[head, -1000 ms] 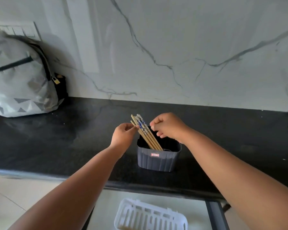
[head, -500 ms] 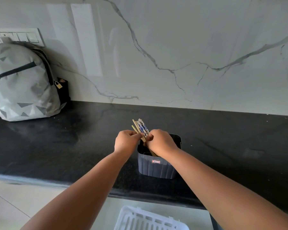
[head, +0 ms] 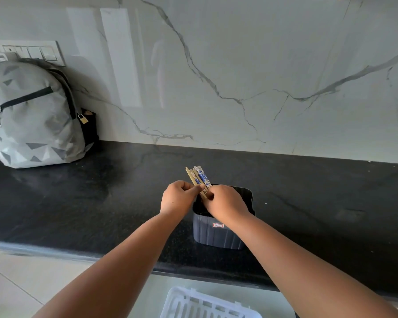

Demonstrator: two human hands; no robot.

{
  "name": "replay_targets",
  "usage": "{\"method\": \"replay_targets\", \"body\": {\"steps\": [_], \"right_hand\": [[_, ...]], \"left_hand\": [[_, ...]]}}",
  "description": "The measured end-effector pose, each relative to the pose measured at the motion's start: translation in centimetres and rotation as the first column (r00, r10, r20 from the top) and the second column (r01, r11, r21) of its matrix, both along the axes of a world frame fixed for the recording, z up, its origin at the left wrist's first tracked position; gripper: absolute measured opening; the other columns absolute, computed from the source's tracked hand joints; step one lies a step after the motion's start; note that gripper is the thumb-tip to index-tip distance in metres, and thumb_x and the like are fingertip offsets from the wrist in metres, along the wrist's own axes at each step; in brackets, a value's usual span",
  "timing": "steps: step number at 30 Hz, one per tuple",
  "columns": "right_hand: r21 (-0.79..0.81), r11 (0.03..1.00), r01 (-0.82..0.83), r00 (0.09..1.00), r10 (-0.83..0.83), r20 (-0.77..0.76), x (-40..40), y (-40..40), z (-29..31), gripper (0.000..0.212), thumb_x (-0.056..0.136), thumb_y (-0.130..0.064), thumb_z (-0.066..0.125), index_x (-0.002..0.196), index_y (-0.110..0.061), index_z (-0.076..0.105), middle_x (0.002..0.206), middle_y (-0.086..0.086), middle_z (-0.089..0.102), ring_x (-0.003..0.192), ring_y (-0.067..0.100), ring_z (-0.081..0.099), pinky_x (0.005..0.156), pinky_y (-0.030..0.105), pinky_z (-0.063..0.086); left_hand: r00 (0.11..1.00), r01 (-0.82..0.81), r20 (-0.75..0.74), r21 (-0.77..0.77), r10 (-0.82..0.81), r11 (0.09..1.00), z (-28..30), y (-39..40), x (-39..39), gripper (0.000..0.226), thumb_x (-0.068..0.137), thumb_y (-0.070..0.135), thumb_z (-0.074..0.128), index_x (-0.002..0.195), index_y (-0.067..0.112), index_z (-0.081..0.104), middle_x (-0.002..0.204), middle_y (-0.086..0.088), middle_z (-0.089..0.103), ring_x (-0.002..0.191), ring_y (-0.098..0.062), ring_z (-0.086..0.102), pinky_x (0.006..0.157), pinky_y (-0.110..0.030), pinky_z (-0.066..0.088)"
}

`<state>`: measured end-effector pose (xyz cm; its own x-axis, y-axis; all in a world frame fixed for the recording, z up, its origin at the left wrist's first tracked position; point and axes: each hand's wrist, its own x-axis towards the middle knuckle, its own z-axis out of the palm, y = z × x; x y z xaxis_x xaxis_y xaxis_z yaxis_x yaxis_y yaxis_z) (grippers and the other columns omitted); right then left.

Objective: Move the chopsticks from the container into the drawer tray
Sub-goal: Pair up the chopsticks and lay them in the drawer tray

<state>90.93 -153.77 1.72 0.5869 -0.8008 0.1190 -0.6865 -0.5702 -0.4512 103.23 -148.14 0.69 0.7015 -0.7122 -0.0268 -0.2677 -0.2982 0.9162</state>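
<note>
Both hands are meeting over the dark grey ribbed plastic container [head: 218,232], which is standing on the black speckled stone countertop [head: 78,203], near its front edge. The left hand [head: 177,198] is curling its fingers around the bundle of tan wooden chopsticks with blue-and-white patterned tops [head: 199,177], pinching it from the left side. The right hand [head: 225,201] is closing its fingers on the same bundle from the right, just above the container's open mouth. The two hands are nearly touching each other at the bundle.

The chopsticks are leaning up and to the left, their upper ends sticking out above both hands. Their lower ends are hidden behind the hands, so whether they are touching the container's inside cannot be told. The container is carrying a small red-and-white label on its front wall, partly covered by the right forearm.

Below the counter edge, the white slotted plastic drawer tray [head: 207,304] is showing at the bottom of the view, well apart from the chopsticks.

At far left, a grey backpack with triangle print and black zip [head: 32,115] is leaning against the white marble-veined wall [head: 262,65], with a small brass padlock [head: 83,118] hanging at its side. A white switch panel [head: 30,51] is sitting on the wall above it.
</note>
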Motion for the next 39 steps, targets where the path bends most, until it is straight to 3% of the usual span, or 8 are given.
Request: {"method": "replay_targets", "body": {"steps": [6,10,15,25,31,33,36,39], "right_hand": [[0.047,0.998,0.043,0.998,-0.045,0.049,-0.5,-0.6,0.0,0.024,0.093,-0.035,0.058,0.104,-0.016,0.067,0.089,0.0,0.07,0.077,0.017,0.065,0.067,0.039,0.057],[0.008,0.999,0.05,0.998,-0.05,0.022,0.1,-0.7,-0.2,0.028,0.094,-0.034,0.058,0.116,-0.016,0.062,0.106,0.003,0.069,0.089,0.02,0.064,0.064,0.031,0.052],[-0.037,0.997,0.068,0.997,-0.069,-0.024,0.6,-0.6,-0.5,0.035,0.096,-0.036,0.056,0.122,-0.013,0.059,0.113,0.007,0.066,0.095,0.023,0.065,0.066,0.032,0.053],[0.132,0.986,0.097,0.987,-0.079,-0.138,0.7,-0.9,-0.7,0.042,0.092,-0.03,0.059,0.129,-0.011,0.052,0.112,0.009,0.063,0.094,0.025,0.064,0.073,0.035,0.057],[0.227,0.972,0.066,0.997,-0.052,-0.064,0.2,-1.3,-0.6,0.032,0.091,-0.028,0.058,0.12,-0.015,0.061,0.098,0.006,0.068,0.082,0.021,0.065,0.056,0.026,0.045],[0.214,0.975,0.053,0.997,-0.041,-0.062,-0.2,-1.5,-0.3,0.025,0.089,-0.028,0.06,0.11,-0.016,0.066,0.089,0.003,0.069,0.077,0.019,0.065,0.054,0.027,0.045],[0.163,0.985,0.06,0.998,-0.057,-0.024,-1.2,-1.6,0.7,0.011,0.088,-0.025,0.065,0.093,-0.016,0.067,0.081,-0.001,0.067,0.076,0.018,0.065,0.063,0.034,0.051],[0.186,0.982,0.039,0.99,-0.063,0.125,-2.6,-1.6,2.4,0.012,0.085,-0.024,0.074,0.092,-0.016,0.068,0.078,-0.007,0.067,0.073,0.009,0.064,0.065,0.029,0.052]], "left_hand": [[0.997,-0.007,-0.08,-0.053,0.002,0.999,-0.1,-0.1,0.2,0.03,0.082,0.047,0.071,0.09,0.019,0.063,0.078,0.005,0.066,0.063,-0.008,0.055,0.055,-0.027,0.042],[0.979,0.065,-0.185,-0.105,-0.084,0.992,-0.2,-0.6,0.2,0.023,0.086,0.025,0.071,0.106,0.017,0.065,0.096,0.004,0.073,0.086,-0.008,0.069,0.074,-0.026,0.056],[0.933,0.16,-0.298,-0.161,-0.203,0.974,-0.3,-0.6,-0.1,0.015,0.088,0.005,0.066,0.095,0.016,0.071,0.094,-0.001,0.075,0.084,-0.009,0.071,0.071,-0.02,0.055],[0.923,0.184,-0.317,-0.14,-0.22,0.973,-0.8,-0.5,0.0,0.016,0.091,0.006,0.063,0.1,0.016,0.072,0.097,-0.001,0.076,0.09,-0.011,0.072,0.086,-0.032,0.058],[0.893,0.247,-0.346,-0.16,-0.289,0.956,-0.4,0.2,0.0,0.014,0.092,0.008,0.063,0.102,0.014,0.069,0.089,0.002,0.075,0.071,-0.002,0.071,0.058,-0.015,0.053],[0.887,0.255,-0.355,-0.16,-0.296,0.954,-0.5,0.4,0.2,0.024,0.086,0.017,0.072,0.109,0.013,0.067,0.097,-0.002,0.075,0.081,-0.009,0.073,0.068,-0.022,0.057],[0.927,0.229,-0.279,-0.113,-0.252,0.967,-0.5,0.7,0.3,0.073,0.064,0.041,0.085,0.127,0.019,0.055,0.123,-0.003,0.062,0.108,-0.018,0.063,0.094,-0.041,0.053],[0.983,0.121,-0.129,-0.098,-0.133,0.988,0.6,1.2,0.2,0.069,0.077,0.03,0.08,0.136,0.02,0.045,0.129,0.001,0.05,0.113,-0.016,0.053,0.093,-0.033,0.047]]}}
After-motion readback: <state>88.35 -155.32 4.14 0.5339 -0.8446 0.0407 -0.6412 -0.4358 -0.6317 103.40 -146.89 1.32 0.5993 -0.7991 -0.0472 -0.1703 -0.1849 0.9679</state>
